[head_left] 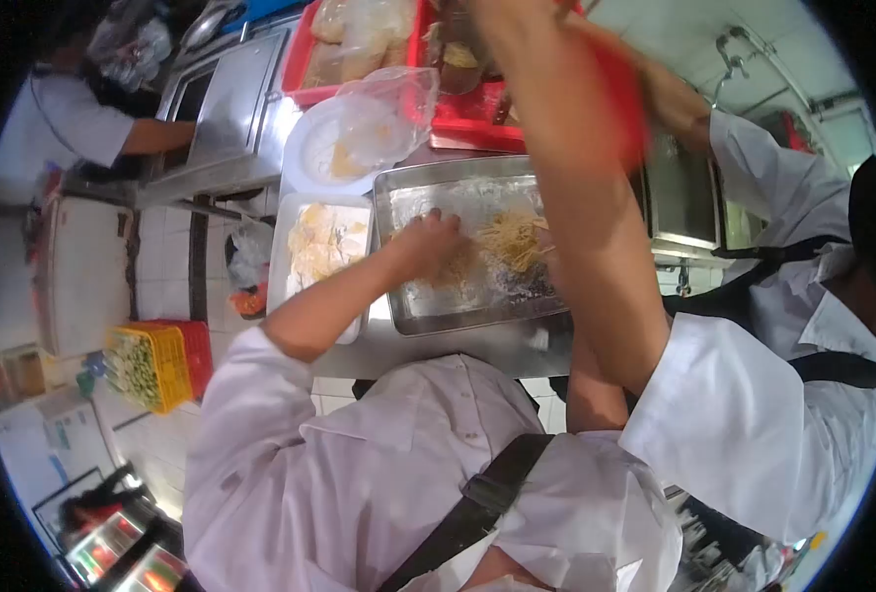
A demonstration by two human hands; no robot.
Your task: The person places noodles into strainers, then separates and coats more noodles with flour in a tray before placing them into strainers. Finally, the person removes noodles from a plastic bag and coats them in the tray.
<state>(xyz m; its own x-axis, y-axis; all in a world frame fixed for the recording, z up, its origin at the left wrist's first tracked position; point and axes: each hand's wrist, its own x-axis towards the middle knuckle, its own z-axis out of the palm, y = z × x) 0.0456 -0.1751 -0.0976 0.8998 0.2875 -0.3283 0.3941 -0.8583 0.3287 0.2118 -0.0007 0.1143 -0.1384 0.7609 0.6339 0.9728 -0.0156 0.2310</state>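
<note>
My left hand (432, 243) is over the left half of a floured metal tray (413, 314), its fingers curled downward and smeared by motion. What it holds, if anything, I cannot make out. A heap of pale yellow noodle strands (510, 240) lies in the tray, with loose flour and scraps around it. Only a sliver of my right hand (545, 240) shows at the heap's right side; a co-worker's forearm (596, 207) crosses in front and hides the rest. Left of the tray is a white container (282, 266) with flour-dusted yellow dough pieces (321, 247).
A white basin (304, 148) with a clear plastic bag (398, 104) stands behind the tray. Red crates (304, 94) hold bagged goods farther back. The co-worker on the right reaches across me. At left, another person works by a metal cabinet (226, 109); a yellow crate (171, 370) is below.
</note>
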